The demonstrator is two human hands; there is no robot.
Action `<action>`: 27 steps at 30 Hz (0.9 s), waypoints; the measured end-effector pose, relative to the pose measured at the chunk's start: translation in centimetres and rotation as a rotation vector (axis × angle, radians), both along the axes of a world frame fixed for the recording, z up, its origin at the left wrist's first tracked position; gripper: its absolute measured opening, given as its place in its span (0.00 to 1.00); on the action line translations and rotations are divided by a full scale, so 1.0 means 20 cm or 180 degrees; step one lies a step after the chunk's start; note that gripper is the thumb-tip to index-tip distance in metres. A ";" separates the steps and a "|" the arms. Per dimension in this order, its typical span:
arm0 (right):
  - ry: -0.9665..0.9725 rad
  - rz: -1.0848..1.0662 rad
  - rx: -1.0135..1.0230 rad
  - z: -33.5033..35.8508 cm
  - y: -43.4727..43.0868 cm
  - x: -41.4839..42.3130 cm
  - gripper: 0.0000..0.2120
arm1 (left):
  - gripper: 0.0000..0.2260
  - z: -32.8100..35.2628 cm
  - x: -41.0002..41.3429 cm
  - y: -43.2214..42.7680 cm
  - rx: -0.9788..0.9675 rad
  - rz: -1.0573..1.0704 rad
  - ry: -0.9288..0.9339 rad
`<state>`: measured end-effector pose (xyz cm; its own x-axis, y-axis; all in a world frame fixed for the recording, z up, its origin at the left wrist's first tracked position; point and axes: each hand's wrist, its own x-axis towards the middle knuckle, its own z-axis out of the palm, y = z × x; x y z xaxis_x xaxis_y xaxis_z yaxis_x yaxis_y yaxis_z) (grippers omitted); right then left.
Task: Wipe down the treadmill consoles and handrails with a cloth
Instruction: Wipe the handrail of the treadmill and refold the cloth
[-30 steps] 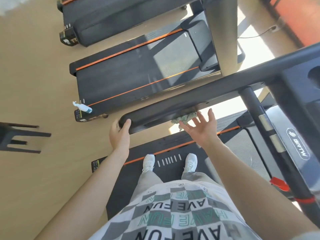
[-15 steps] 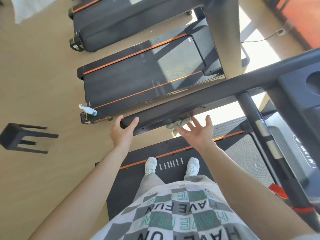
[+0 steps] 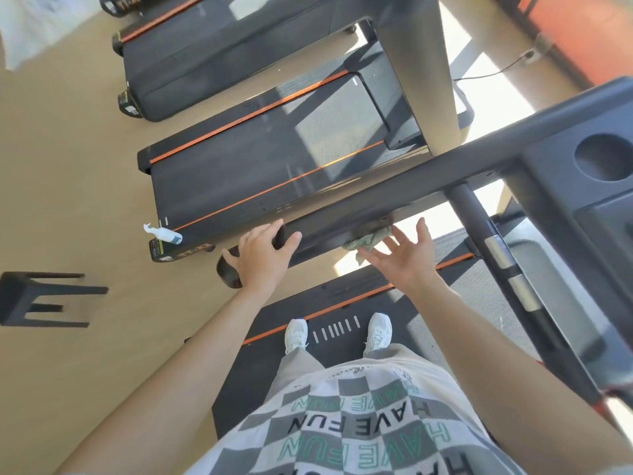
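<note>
While the right hand (image 3: 409, 258) spreads its fingers (image 3: 422, 231) wide and flat, it presses a crumpled green cloth (image 3: 368, 242) up against the underside of the black handrail (image 3: 370, 207), the cloth pinned beneath the fingertips rather than gripped, with a loose corner hanging down toward the palm. To the far side of that cloth along the rail, the left hand (image 3: 262, 257) wraps the rounded end of the same handrail, thumb over the near edge and fingers curled around the far one, apparently steadying the bar. Beyond the right fingertips the rail runs on to the console (image 3: 582, 186), where a round cup holder (image 3: 604, 157) sits in the dark plastic. Below both hands lies the treadmill deck the person stands on in white shoes (image 3: 379, 332). Past the left knuckles, a small spray bottle (image 3: 163, 234) rests on the rear corner of the neighbouring treadmill (image 3: 267, 159), and a dark stool (image 3: 41, 299) stands farther out on the wooden floor.

The wipe looks to be partway along the rail's lower face. Done well, it would want even palm pressure, the cloth bunched fully under the fingers so bare skin does not drag, and overlapping strokes from the rail's end toward the console.
</note>
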<state>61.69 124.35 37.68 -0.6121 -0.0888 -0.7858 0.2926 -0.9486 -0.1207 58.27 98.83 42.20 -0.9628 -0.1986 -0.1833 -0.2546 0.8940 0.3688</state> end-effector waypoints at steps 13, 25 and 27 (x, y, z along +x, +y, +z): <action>-0.0101 -0.0410 0.0315 0.01 0.16 -0.01 0.31 | 0.22 -0.03 0.03 0.05 -0.0260 -0.0146 0.0322; -0.0120 0.0109 0.0077 0.06 -0.01 -0.01 0.30 | 0.27 -0.07 0.05 0.05 -0.0406 -0.0265 0.0565; -0.0132 -0.0020 0.0131 0.07 0.02 -0.01 0.30 | 0.26 -0.08 0.04 0.04 -0.0386 -0.0256 0.0591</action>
